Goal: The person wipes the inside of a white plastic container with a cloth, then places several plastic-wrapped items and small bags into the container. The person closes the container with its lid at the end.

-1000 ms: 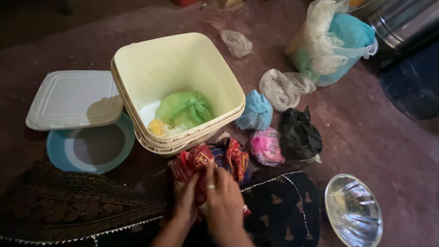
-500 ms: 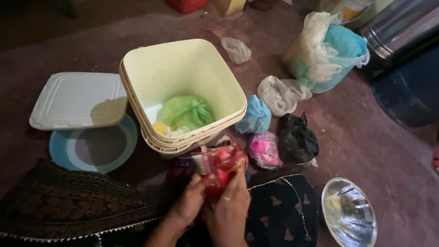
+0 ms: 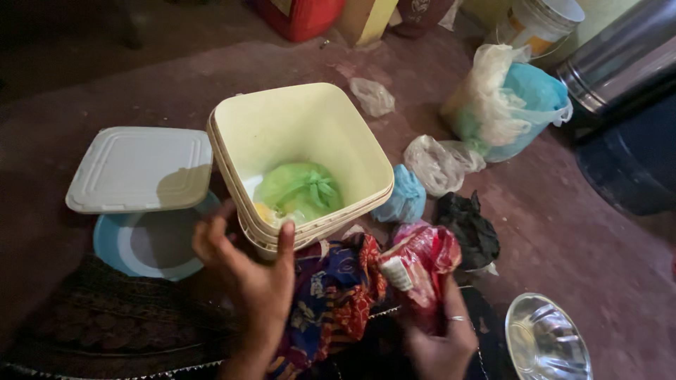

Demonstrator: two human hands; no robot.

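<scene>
My left hand (image 3: 250, 271) is spread open just in front of the cream square bucket (image 3: 352, 144), thumb near its front rim, holding nothing. A tied green plastic bag (image 3: 301, 191) lies at the bottom of that bucket beside something yellow. My right hand (image 3: 440, 338) grips a red plastic packet (image 3: 422, 264) from below, a ring on one finger. Between my hands a red and blue patterned cloth (image 3: 331, 295) lies over my lap.
A cream square lid (image 3: 141, 169) rests on a blue round plate (image 3: 151, 246) at left. Small tied bags lie to the right of the bucket: blue (image 3: 403, 197), black (image 3: 468, 229), clear (image 3: 436, 163). A steel bowl (image 3: 548, 341) sits at lower right. Containers stand at the back.
My left hand has let go of the red packet and moved left toward the bucket's front rim. My right hand now holds the packet alone, shifted right. The camera has moved closer.
</scene>
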